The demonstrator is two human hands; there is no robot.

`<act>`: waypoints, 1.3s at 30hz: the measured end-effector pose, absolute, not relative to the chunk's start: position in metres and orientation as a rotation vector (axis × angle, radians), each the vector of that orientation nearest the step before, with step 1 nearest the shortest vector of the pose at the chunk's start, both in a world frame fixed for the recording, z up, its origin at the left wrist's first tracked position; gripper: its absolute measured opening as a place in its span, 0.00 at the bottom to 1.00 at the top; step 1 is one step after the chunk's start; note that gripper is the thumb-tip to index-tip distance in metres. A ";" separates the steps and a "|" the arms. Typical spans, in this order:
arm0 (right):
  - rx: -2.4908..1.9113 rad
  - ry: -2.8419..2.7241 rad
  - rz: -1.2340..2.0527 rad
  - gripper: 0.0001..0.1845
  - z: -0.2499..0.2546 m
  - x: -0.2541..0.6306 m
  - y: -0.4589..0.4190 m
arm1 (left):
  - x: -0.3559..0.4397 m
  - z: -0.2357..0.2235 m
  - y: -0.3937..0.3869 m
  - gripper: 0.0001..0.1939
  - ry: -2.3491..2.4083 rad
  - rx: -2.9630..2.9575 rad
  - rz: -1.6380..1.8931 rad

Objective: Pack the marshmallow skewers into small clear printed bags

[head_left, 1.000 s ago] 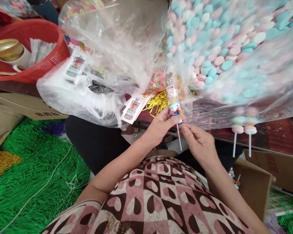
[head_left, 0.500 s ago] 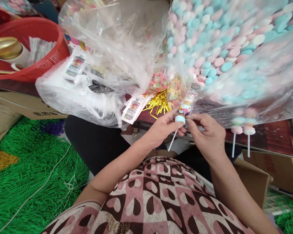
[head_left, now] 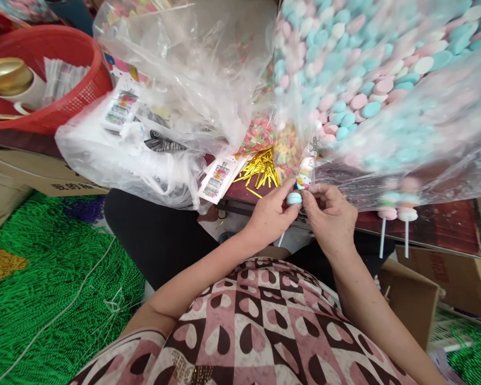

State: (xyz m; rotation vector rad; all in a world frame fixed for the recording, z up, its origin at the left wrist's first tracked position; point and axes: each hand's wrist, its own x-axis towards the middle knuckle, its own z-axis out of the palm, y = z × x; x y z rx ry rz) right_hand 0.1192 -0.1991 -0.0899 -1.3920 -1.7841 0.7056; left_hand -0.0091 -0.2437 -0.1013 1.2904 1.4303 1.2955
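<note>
A candy skewer [head_left: 294, 198] on a white stick, with a pale blue piece at its bottom, is partly inside a printed clear bag [head_left: 304, 171]. My left hand [head_left: 269, 216] is closed around its lower end, just above the stick. At the bag's lower right edge, my right hand [head_left: 333, 216] pinches with thumb and forefinger. The fingertips hide part of the bag there. Two more candy skewers [head_left: 406, 214] lie to the right at the table edge, sticks pointing toward me. Gold twist ties [head_left: 262, 170] and printed cards [head_left: 216, 181] lie left of my hands.
A large clear bag of pink, blue and white candies [head_left: 358, 101] covers the right back. White plastic bags [head_left: 156, 176] spread on the left, beside a red basket [head_left: 100, 69]. Green strands [head_left: 64, 299] cover the floor at left; an open carton [head_left: 412, 299] stands low right.
Both hands have closed in on the skewer, and it stands more upright. My right hand has shifted slightly left, and less of the stick shows below my left hand.
</note>
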 end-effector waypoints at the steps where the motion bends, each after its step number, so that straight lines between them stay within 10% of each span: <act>1: -1.406 -1.785 0.686 0.10 -0.091 0.119 -0.199 | -0.009 -0.100 -0.244 0.26 1.436 1.303 1.294; 25: -1.141 -1.630 1.352 0.11 -0.078 0.139 -0.196 | -0.011 -0.089 -0.243 0.29 0.859 0.647 1.205; 39: -1.251 -1.719 0.819 0.09 -0.087 0.122 -0.207 | -0.008 -0.095 -0.241 0.24 1.456 1.099 1.325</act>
